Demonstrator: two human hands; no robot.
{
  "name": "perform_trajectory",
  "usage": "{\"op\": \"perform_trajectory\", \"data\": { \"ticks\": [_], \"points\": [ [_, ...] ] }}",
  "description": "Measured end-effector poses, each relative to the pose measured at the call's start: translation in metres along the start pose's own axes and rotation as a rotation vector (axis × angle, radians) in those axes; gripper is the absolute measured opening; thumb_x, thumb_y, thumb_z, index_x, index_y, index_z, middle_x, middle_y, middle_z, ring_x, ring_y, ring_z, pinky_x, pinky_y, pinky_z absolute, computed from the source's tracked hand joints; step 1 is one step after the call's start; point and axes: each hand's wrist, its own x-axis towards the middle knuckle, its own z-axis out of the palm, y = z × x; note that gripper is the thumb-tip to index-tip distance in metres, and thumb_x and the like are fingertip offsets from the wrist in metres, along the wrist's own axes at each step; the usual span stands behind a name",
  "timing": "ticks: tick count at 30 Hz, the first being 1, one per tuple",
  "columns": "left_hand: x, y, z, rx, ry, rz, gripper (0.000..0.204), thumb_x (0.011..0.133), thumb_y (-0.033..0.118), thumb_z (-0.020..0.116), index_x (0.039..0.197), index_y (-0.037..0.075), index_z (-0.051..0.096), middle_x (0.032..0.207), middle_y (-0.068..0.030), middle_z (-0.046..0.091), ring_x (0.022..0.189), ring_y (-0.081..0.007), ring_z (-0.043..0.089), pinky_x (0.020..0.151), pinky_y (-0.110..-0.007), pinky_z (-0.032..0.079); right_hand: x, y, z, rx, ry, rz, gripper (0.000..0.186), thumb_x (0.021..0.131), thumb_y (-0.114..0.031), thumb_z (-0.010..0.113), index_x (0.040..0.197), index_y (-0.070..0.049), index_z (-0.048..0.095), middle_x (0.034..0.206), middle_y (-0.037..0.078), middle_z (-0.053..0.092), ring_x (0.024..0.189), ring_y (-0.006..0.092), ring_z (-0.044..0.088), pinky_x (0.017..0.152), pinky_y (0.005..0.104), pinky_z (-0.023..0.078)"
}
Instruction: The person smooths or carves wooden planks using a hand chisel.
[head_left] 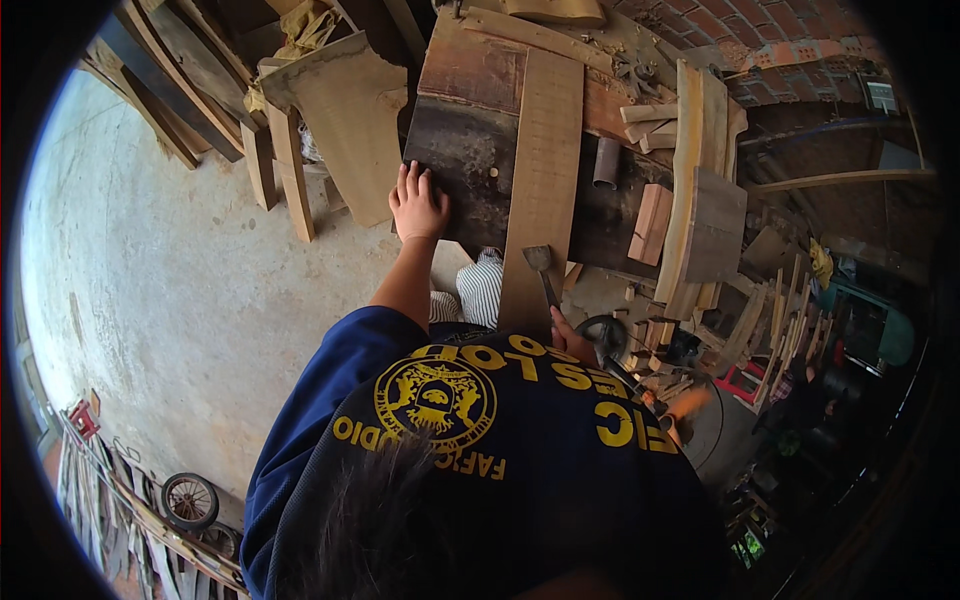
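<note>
My left hand (418, 203) lies flat on the left edge of the dark, worn workbench (465, 150), its fingers stretched out. A long, pale brown board (545, 130) runs across the bench and reaches over its near edge toward my body. Close to my body, my right hand (571, 338) is closed around the handle of a scraper (538, 258). The scraper's wide, flat metal blade is over the near end of the board; whether it touches the wood I cannot tell. My shirt hides part of the right hand and the board's near end.
On the bench's right are a short tube (606, 163), a reddish wood block (651, 223), small offcuts (650, 125) and a long plank (690, 170). A wide slab (345, 120) and other boards lean at the left. Wood scraps (655, 335) lie at the right. A wheel (190, 501) stands lower left.
</note>
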Motion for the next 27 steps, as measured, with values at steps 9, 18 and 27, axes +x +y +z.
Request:
{"op": "perform_trajectory", "data": {
  "ticks": [9, 18, 27],
  "points": [
    [-0.001, -0.002, 0.002, -0.005, 0.005, 0.002, 0.044, 0.083, 0.029, 0.053, 0.124, 0.013, 0.05, 0.143, -0.0072, 0.037, 0.137, -0.0251, 0.026, 0.106, -0.046, 0.024, -0.006, -0.004, -0.004, 0.024, -0.104, 0.149, 0.041, 0.094, -0.031, 0.046, 0.135, -0.031, 0.044, 0.073, 0.021, 0.063, 0.074, 0.0353, 0.065, 0.062, 0.0421, 0.05],
    [0.0, -0.001, 0.001, -0.011, 0.001, -0.003, 0.045, 0.082, 0.029, 0.054, 0.124, 0.013, 0.049, 0.143, -0.0064, 0.037, 0.137, -0.0248, 0.026, 0.106, -0.046, 0.024, -0.007, 0.012, 0.001, 0.089, -0.039, 0.044, 0.04, 0.095, -0.031, 0.046, 0.135, -0.029, 0.045, 0.077, 0.019, 0.064, 0.073, 0.0303, 0.067, 0.061, 0.037, 0.049],
    [-0.001, -0.002, 0.003, -0.005, -0.024, 0.002, 0.049, 0.082, 0.032, 0.052, 0.125, 0.012, 0.049, 0.144, -0.0074, 0.036, 0.138, -0.0251, 0.024, 0.105, -0.045, 0.024, -0.022, 0.053, -0.013, 0.183, -0.108, 0.021, 0.04, 0.095, -0.025, 0.046, 0.135, -0.027, 0.045, 0.071, 0.016, 0.061, 0.059, 0.018, 0.062, 0.059, 0.0324, 0.047]
  ]
}}
